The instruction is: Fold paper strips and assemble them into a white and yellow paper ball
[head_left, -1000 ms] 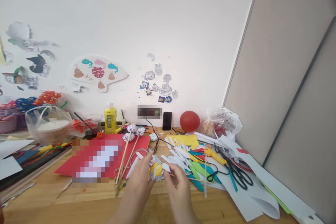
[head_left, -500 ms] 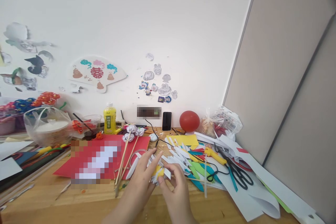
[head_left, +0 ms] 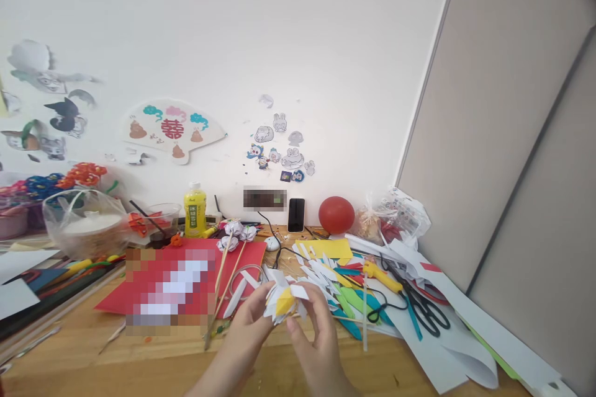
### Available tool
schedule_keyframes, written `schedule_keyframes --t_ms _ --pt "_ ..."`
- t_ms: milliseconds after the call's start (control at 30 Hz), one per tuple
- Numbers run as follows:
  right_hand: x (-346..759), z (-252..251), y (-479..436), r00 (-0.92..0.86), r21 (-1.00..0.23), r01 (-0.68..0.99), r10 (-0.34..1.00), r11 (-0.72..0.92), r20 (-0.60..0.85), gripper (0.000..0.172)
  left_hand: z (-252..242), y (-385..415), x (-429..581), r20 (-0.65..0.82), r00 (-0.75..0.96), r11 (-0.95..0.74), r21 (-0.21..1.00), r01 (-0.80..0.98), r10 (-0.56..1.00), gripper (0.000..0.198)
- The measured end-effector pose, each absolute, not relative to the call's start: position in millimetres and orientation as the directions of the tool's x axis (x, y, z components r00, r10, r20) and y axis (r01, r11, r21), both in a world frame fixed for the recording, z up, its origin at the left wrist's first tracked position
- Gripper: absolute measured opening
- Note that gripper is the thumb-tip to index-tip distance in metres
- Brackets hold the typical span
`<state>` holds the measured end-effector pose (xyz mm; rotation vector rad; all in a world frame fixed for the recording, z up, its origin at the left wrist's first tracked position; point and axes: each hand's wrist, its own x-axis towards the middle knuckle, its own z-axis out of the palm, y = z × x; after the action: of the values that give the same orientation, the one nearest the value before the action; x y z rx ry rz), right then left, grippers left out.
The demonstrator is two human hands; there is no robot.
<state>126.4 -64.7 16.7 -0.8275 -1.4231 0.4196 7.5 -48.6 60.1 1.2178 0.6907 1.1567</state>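
Observation:
Between my two hands, above the front of the wooden table, is a paper flower [head_left: 285,303] with white pointed petals and a yellow centre. My left hand [head_left: 254,322] grips it from the left, its fingers curled behind the petals. From the right, my right hand [head_left: 314,325] holds it with the thumb at the lower front and the fingers bent round the side. The underside of the flower is hidden. Just behind it lies a pile of loose white paper strips [head_left: 321,276], with green and teal paper pieces [head_left: 347,304] to the right.
A yellow glue gun [head_left: 382,276] and black scissors [head_left: 426,307] lie to the right on paper sheets. Red card [head_left: 186,260] and white paper flowers on sticks [head_left: 230,240] are at left. Behind stand a yellow bottle [head_left: 195,209], a phone [head_left: 296,215] and a red balloon [head_left: 336,215].
My left hand has drawn back from over the flower to its left side, fingers curling in. The flower has turned up, showing more of its yellow centre and petals.

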Motion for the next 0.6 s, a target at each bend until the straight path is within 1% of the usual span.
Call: schedule_keyframes --t_ms 100,167,233,333,433,533,600 --pt "136.4 28.9 -64.7 0.142 -0.68 0.243 0.668 0.691 0.73 0.026 56.0 -44.1 4.7 0.311 0.27 -0.272 0.947 -0.174 0.911 0.037" --pt "142.1 37.0 -64.7 0.118 -0.675 0.285 0.675 0.68 0.729 0.023 48.1 -38.5 2.4 0.405 0.266 -0.402 0.913 -0.07 0.875 0.034" --pt "145.7 42.8 -64.3 0.068 -0.646 0.358 0.671 0.674 0.738 0.017 39.7 -33.4 0.2 0.483 0.242 -0.506 0.861 0.04 0.841 0.034" --pt "147.9 46.1 -63.2 0.041 -0.589 0.446 0.642 0.674 0.765 0.012 32.3 -29.5 -2.9 0.547 0.242 -0.592 0.782 0.194 0.802 0.033" --pt "149.7 45.5 -61.8 0.029 -0.546 0.499 0.617 0.673 0.787 0.012 33.0 -30.4 -4.9 0.602 0.262 -0.657 0.687 0.31 0.754 0.034" --pt "152.1 45.1 -60.8 -0.003 -0.5 0.544 0.598 0.674 0.802 0.015 36.7 -33.3 -4.8 0.64 0.266 -0.688 0.616 0.383 0.721 0.034" --pt "153.3 45.4 -60.3 -0.018 -0.488 0.552 0.595 0.676 0.804 0.013 38.4 -34.8 -4.0 0.651 0.28 -0.701 0.582 0.412 0.705 0.034"
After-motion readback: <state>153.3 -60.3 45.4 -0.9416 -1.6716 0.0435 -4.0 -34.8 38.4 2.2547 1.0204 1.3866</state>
